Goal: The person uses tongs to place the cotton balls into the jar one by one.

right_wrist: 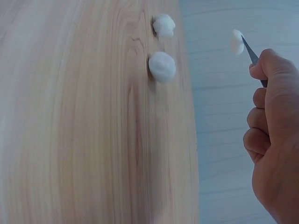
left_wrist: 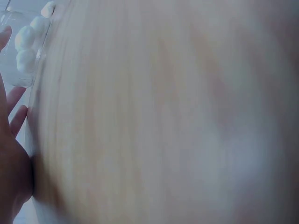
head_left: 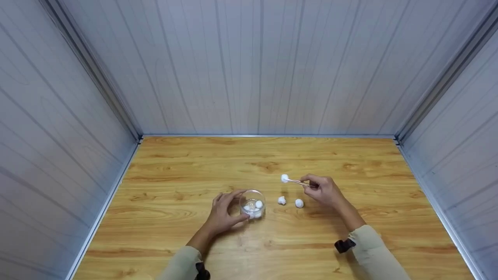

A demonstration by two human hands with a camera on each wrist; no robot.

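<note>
Between the thumb and fingers of my right hand [head_left: 323, 189] I pinch a pair of tweezers [head_left: 298, 182]. Their tips grip a white cotton ball [head_left: 284, 178], held up above the table in the right wrist view. My left hand [head_left: 225, 212] holds a clear round glass jar [head_left: 253, 191] around its side, thumb at the near edge and fingers at the far side. Several cotton balls [left_wrist: 25, 60] lie inside the jar. Two more lie on the table to its right: a ragged cotton ball [head_left: 282, 200] and a rounder cotton ball [right_wrist: 162, 67].
The wood-grain table [head_left: 175, 241] is enclosed by pale panel walls at the back [head_left: 249, 70], left and right. Dark straps [head_left: 344, 245] sit on both sleeved wrists.
</note>
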